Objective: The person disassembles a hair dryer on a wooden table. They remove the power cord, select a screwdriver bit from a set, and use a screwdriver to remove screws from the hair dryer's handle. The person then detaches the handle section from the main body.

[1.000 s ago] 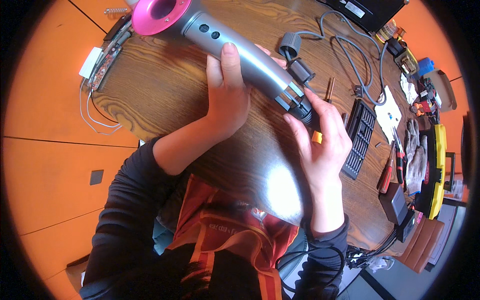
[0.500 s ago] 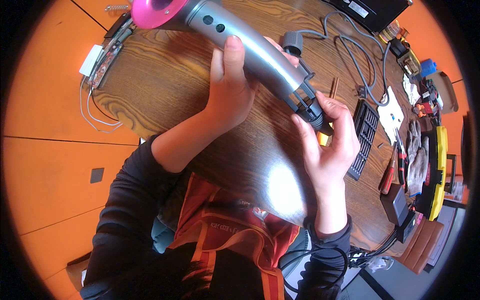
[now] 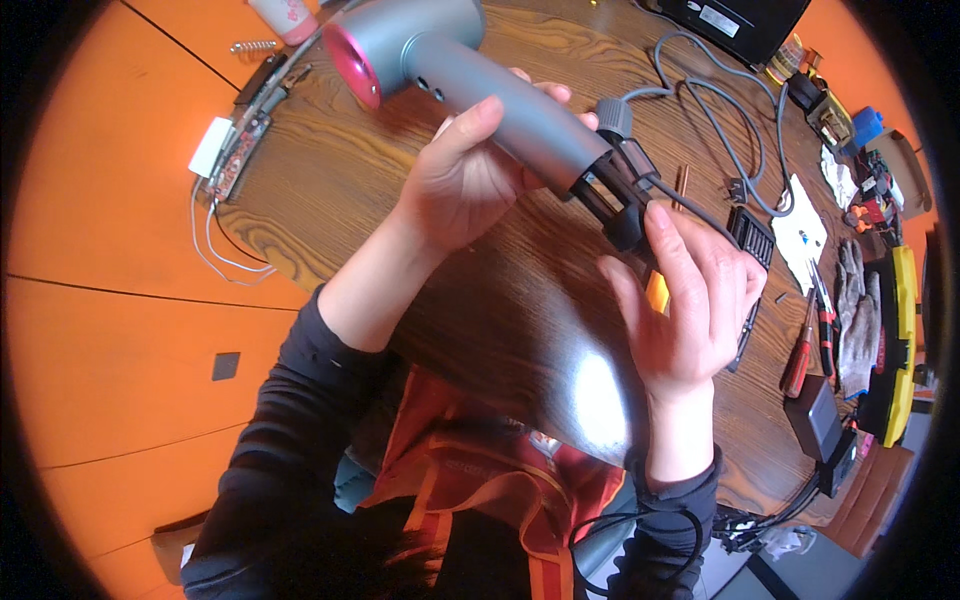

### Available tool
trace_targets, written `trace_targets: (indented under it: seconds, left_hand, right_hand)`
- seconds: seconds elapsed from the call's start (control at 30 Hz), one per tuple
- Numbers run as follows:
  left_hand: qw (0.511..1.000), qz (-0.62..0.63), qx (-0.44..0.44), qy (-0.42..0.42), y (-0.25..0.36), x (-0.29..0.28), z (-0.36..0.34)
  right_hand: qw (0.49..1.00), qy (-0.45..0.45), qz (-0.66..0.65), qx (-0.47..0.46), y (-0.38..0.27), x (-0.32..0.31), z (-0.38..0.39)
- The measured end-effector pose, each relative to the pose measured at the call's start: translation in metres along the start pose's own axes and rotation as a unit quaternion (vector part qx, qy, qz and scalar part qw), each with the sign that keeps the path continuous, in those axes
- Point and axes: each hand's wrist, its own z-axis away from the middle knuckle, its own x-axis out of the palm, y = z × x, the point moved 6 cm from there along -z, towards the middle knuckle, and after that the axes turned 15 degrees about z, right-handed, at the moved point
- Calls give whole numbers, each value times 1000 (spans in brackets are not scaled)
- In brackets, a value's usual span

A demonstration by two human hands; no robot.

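Note:
A grey hair dryer [image 3: 515,105] with a pink ring at its head is raised over the table, tilted down to the right. Wrapped around the middle of its handle is my left hand [image 3: 465,175], thumb on the near side. From the handle's lower end sticks a black inner frame [image 3: 612,195] with a rounded black tip. My right hand [image 3: 690,300] is beside that tip, index fingertip against or very near it, thumb apart. A dark cord [image 3: 700,212] runs from the handle end to behind my right fingers. A grey ridged cylinder [image 3: 613,118] shows behind the handle.
A grey cable [image 3: 760,150] loops across the back right of the wooden table [image 3: 500,310]. Rightward lie a black bit case [image 3: 752,235], a red screwdriver [image 3: 798,360], pliers [image 3: 825,320], gloves [image 3: 857,320] and a yellow-edged box [image 3: 903,350]. A power strip [image 3: 240,155] sits at the left edge.
The hair dryer has turned so its head shows more from the side. My right thumb has come away from the black tip, and the fingers have spread. The dark cord now shows.

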Motion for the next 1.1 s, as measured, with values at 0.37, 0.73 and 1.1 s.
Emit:
trace_targets:
  seconds: [0.37, 0.73, 1.1]
  left_hand:
    - [999, 36, 14, 39, 0, -9, -3]
    - [997, 66, -22, 23, -12, -14, -3]
    - [988, -144, -28, 41, -34, 16, 3]
  right_hand:
    - [996, -26, -76, -25, -8, -8, 5]
    - [993, -5, -110, 42, 2, -10, 10]
    - [989, -31, -112, 90, 13, 9, 12]
